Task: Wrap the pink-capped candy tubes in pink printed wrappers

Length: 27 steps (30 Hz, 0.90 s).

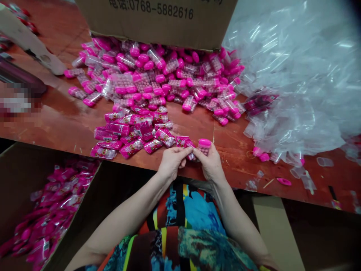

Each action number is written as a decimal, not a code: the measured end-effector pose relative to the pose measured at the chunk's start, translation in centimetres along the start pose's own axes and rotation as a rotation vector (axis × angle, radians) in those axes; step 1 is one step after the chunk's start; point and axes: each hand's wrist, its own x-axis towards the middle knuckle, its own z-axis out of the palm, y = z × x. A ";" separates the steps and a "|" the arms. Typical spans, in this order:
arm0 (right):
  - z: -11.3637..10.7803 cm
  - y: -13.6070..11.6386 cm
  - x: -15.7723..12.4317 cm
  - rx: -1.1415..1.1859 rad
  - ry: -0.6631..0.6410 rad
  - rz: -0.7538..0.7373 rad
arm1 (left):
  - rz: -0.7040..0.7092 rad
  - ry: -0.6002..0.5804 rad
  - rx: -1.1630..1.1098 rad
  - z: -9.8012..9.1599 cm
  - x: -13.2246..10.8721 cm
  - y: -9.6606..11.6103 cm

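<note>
My left hand (170,162) is closed, thumb and forefinger pinching a pink printed wrapper (184,141) at the table's front edge. Whether that wrapper has a bottle inside I cannot tell. In my right hand (212,164) is a small clear candy bottle (204,145) with a pink cap, full of pale pink balls, its cap pointing away from me. The thumbs of both hands nearly meet at the wrapper's near end. Left of my hands lies a group of bottles in pink printed wrappers (132,131). Behind it spreads a large heap of unwrapped pink-capped bottles (146,81).
A cardboard box (158,22) stands at the back against the heap. Clear plastic bags (293,86) cover the right side, with loose pink caps (262,154) by them. An open carton (93,180) of wrapped bottles sits below the table edge at left.
</note>
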 end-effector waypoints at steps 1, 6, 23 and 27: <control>0.0 0.0 0.0 -0.026 0.020 -0.017 | -0.017 -0.008 -0.009 0.0 0.0 0.0; -0.2 -0.4 0.2 -0.151 0.045 -0.079 | -0.074 -0.101 -0.046 -0.1 -0.3 0.3; -1.9 -1.7 -2.0 0.336 -0.233 0.273 | -0.047 0.111 -0.241 0.1 0.3 0.9; -1.3 -1.1 -2.8 0.142 -0.131 0.128 | -0.069 0.115 -0.266 0.4 0.4 0.7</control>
